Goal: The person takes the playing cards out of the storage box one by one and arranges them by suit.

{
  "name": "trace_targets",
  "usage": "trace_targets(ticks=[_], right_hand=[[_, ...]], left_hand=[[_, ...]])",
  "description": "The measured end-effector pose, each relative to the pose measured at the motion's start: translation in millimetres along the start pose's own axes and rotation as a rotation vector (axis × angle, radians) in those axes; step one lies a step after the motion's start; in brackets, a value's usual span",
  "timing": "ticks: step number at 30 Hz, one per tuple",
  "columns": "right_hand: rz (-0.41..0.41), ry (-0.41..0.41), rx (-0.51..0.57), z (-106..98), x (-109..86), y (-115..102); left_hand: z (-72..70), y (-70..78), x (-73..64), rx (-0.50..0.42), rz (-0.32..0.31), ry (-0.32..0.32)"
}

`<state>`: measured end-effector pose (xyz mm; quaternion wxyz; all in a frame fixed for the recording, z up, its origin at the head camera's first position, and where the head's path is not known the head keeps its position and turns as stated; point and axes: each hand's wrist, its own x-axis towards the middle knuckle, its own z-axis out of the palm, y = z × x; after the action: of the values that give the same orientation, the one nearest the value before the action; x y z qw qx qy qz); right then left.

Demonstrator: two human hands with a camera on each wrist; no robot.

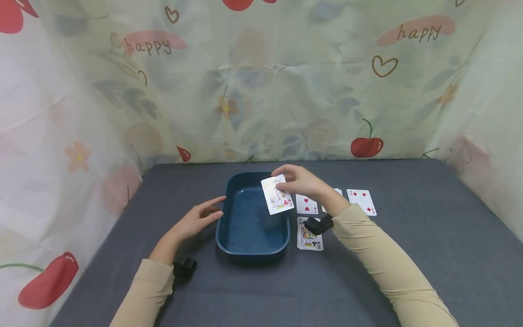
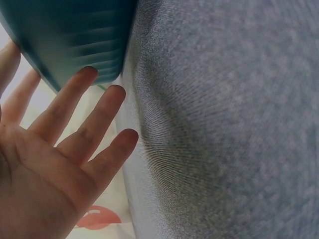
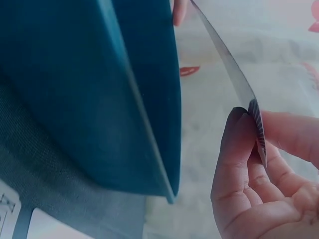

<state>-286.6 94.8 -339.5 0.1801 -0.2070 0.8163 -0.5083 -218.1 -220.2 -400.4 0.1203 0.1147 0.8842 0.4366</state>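
Observation:
My right hand [image 1: 300,180] pinches a face-up king of hearts playing card [image 1: 274,200] between thumb and fingers, over the right part of a blue tray [image 1: 253,252]. In the right wrist view the card [image 3: 232,62] shows almost edge-on, slightly bent, beside the tray's wall [image 3: 65,89]. My left hand [image 1: 198,220] is at the tray's left rim, its thumb and fingertips right at the edge. From the left wrist, its fingers [image 2: 94,119] show spread and fairly straight beside the ribbed outer wall.
Right of the tray lie a hearts card [image 1: 306,206], a diamonds card [image 1: 362,201] and, between them, a card [image 1: 337,191] mostly hidden by my right wrist. Nearer me lies a small pile topped by a king of clubs [image 1: 309,240]. A patterned curtain [image 1: 282,91] stands behind the grey cloth-covered table [image 1: 286,295].

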Motion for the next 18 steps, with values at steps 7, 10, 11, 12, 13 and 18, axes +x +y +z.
trace_targets(ticks=[7, 10, 11, 12, 13, 18], right_hand=[[0.032, 0.044, 0.029, -12.9, -7.8, 12.7], [0.030, 0.069, 0.038, -20.1, -11.8, 21.3], [0.035, 0.080, 0.041, -22.4, -13.1, 24.1], [0.037, 0.090, 0.035, -24.8, -14.1, 27.5], [0.041, 0.099, 0.032, -26.9, -14.9, 30.8], [0.086, 0.137, 0.030, -34.9, -14.6, 49.3]], left_hand=[[-0.7, -0.3, -0.3, -0.008, 0.013, -0.007], [-1.0, -0.2, -0.4, -0.009, 0.020, -0.007], [-1.0, 0.0, -0.4, -0.008, 0.022, -0.007], [-1.0, 0.1, -0.4, -0.009, 0.022, -0.008], [-1.0, 0.2, -0.5, -0.010, 0.022, -0.008], [-0.9, 0.3, -0.7, -0.011, 0.017, -0.008]])
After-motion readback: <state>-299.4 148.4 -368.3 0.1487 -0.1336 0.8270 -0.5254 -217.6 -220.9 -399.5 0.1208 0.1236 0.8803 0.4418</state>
